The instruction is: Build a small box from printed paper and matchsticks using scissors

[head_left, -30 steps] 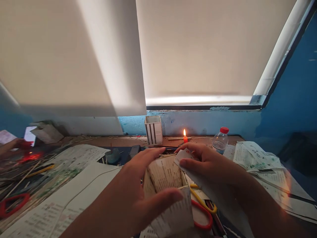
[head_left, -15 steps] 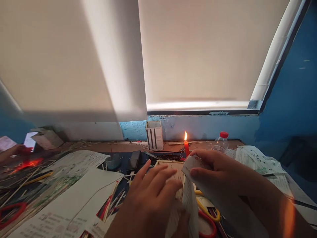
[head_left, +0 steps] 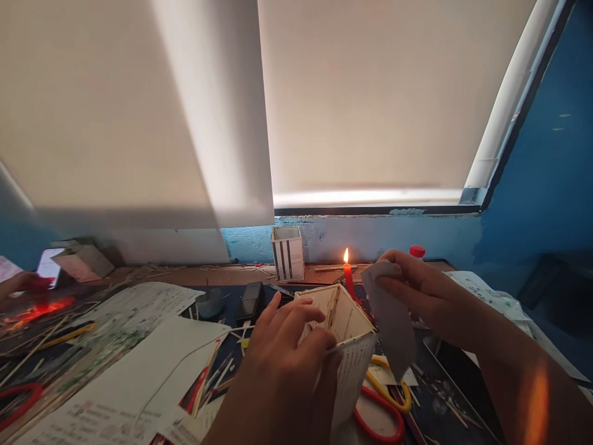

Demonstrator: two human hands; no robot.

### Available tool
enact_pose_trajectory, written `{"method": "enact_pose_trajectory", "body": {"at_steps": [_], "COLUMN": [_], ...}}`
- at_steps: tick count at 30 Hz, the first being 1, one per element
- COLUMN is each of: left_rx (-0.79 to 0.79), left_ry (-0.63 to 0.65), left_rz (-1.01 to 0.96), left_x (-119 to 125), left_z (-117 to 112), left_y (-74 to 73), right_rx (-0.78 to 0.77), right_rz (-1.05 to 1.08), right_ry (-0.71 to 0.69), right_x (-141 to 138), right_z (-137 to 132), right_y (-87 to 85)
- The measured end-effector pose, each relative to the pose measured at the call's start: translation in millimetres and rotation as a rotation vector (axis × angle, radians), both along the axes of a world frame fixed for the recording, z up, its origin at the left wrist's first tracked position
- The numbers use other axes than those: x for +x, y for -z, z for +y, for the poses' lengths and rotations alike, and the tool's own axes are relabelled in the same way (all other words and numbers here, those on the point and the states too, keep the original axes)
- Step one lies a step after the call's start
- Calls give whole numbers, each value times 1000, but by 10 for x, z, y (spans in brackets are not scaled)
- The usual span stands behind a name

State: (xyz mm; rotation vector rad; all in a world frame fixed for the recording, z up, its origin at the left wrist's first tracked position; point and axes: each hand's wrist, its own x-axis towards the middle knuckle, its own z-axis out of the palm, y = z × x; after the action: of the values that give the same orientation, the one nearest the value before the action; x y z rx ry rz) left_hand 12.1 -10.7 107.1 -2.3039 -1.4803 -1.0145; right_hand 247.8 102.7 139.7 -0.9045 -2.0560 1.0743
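Note:
My left hand (head_left: 282, 364) is wrapped round the near left side of an open-topped paper box (head_left: 354, 355) with printed text on its walls. The box stands tilted, its opening facing up, and part of it is hidden by the hand. Between the thumb and fingers of my right hand (head_left: 410, 287) hangs a strip of paper (head_left: 389, 318), apart from the box and to its right. Behind the box a red candle (head_left: 348, 279) burns upright with a small flame.
Red scissors (head_left: 382, 420) and yellow scissors (head_left: 393, 392) lie right of the box. A second paper box (head_left: 288, 254) stands by the wall, near a red-capped bottle (head_left: 417, 251). Papers (head_left: 162, 352) and a black phone-like object (head_left: 250, 301) lie left. A co-worker's hand (head_left: 18, 284) shows far left.
My right hand has drawn the paper strip away from the box to the right. The box's open top now shows more fully, and my left hand stays on it.

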Motion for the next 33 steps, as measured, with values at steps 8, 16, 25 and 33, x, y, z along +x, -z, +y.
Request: {"method": "enact_pose_trajectory", "body": {"at_steps": [8, 16, 25, 33], "left_rx": [193, 485, 550, 523], "left_ry": [52, -87, -100, -66], "left_rz": [-93, -53, -97, -143], "left_x": [109, 169, 197, 192], "left_z": [22, 28, 155, 186], "left_y": [149, 427, 453, 534], "right_rx": [-126, 94, 156, 149], "right_rz": [196, -137, -266, -249], "right_ry": [-6, 134, 182, 246], "right_x": [-80, -189, -364, -372], "right_z": [-177, -207, -248, -215], "right_y": [-4, 74, 235, 293]}}
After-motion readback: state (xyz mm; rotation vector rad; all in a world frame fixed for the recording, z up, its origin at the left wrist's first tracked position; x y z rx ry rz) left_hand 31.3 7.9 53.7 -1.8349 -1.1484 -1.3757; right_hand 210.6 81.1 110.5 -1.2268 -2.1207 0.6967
